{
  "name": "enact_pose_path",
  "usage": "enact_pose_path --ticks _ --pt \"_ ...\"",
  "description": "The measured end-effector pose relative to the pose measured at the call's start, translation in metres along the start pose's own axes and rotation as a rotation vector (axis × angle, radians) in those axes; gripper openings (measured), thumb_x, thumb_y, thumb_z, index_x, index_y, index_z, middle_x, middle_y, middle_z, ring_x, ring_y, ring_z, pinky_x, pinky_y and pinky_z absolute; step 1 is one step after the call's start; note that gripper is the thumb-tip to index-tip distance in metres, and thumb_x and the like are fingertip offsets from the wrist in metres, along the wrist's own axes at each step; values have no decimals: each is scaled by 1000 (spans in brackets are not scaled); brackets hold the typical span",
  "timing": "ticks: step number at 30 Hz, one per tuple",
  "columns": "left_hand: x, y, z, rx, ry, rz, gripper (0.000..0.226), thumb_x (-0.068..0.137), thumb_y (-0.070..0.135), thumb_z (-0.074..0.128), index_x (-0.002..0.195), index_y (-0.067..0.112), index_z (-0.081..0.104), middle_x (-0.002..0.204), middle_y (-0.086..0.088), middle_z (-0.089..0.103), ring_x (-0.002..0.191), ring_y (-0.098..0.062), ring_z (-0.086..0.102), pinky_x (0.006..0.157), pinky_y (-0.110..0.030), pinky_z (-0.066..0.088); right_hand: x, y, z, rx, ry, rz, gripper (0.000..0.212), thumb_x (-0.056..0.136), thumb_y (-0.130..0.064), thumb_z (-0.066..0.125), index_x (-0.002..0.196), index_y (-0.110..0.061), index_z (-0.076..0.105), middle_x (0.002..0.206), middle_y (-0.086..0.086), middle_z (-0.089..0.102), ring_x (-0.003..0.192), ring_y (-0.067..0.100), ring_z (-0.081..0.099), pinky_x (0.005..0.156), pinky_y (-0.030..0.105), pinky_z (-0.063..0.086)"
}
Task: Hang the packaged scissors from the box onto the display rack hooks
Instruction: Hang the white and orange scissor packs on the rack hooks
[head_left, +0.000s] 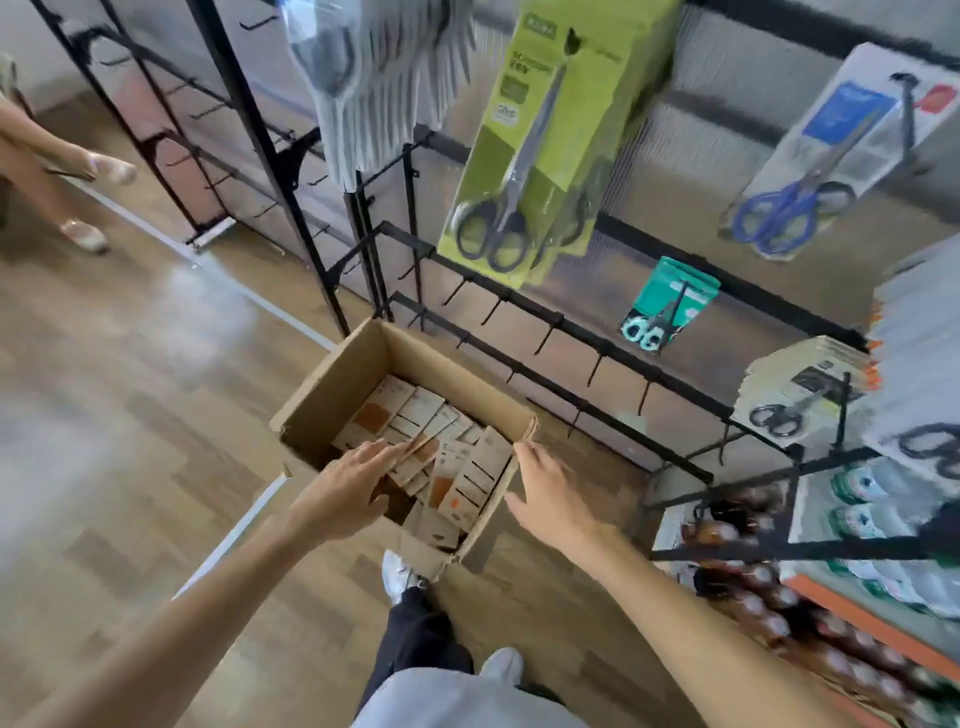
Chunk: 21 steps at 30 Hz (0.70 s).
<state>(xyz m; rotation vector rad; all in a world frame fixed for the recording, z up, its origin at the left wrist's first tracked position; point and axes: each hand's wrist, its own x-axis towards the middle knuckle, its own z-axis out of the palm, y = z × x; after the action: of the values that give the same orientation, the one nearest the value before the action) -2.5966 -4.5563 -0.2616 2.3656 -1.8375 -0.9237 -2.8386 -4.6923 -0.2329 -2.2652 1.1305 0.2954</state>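
Over one cardboard box (332, 395) of packaged scissors (470, 480): two open hands (350, 488).

box (332, 400) open on top, hands can drop straight in | packets (457, 467) crowd its right side, dark gap at its near edge | bare hooks (545, 338) on rack rail behind box, reachable | green scissor packs (524, 156) hang above, blocking upper rail
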Motion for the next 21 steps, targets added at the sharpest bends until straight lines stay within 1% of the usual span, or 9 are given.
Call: enact_pose_path --ticks 2,5,9,12,14,15,17,18,21 --pt "7 -24 2 -28 -47 -28 73 94 24 58 156 31 20 162 -2 25 149 -20 23 118 -38 31 19 -7 12 -2 -42 25 63 101 -23 54 155 -11 23 164 9 20 150 24 22 120 34 22" --pt "30 -55 2 -60 -92 -51 69 95 22 59 155 25 24 160 -2 29 146 -19 29 115 -30 32 46 -11 31 -26 -123 75 67 102 -27 54 157 -11 19 165 9 19 151 24 20 119 33 23" --pt "74 -98 12 -97 -149 -119 66 95 20 58 154 22 29 158 -2 31 144 -19 33 110 -28 34 84 -12 60 -67 -190 139 62 101 -26 55 153 -9 26 157 10 33 143 25 33 112 30 29" --pt "114 -132 32 -134 -246 -168 63 96 19 57 153 19 32 154 -5 37 140 -23 38 108 -29 35 114 -15 93 -58 -253 176 45 102 -18 52 144 -9 39 150 8 42 135 22 41 103 24 31" --pt "144 -161 52 -121 -296 -239 59 94 20 58 149 15 37 147 -9 45 134 -27 44 108 -34 39 138 -18 115 -77 -279 136 41 102 -17 51 141 -13 41 147 4 43 130 18 46 92 17 31" --pt "158 -176 65 -115 -333 -282 59 93 21 58 147 14 38 144 -11 48 132 -28 46 108 -36 42 152 -19 128 -92 -301 98 42 102 -19 50 143 -15 39 147 2 43 130 17 46 91 17 32" --pt "186 -199 96 -92 -407 -328 59 93 22 59 146 13 35 142 -13 49 130 -31 48 108 -39 42 189 -22 157 -113 -317 14 44 102 -22 49 144 -18 38 144 -1 45 129 17 46 97 24 37" --pt "198 -208 113 -68 -418 -356 60 93 21 60 146 13 34 143 -13 47 131 -31 47 109 -38 41 211 -22 175 -126 -322 -28 44 102 -21 50 144 -18 38 142 -1 47 129 19 46 100 27 37" --pt "227 -227 162 -4 -339 -447 64 94 12 57 150 13 26 152 -13 35 136 -31 41 108 -38 41 279 -15 232 -211 -311 -155 54 95 -10 58 146 -14 41 146 7 47 132 26 46 107 36 40"
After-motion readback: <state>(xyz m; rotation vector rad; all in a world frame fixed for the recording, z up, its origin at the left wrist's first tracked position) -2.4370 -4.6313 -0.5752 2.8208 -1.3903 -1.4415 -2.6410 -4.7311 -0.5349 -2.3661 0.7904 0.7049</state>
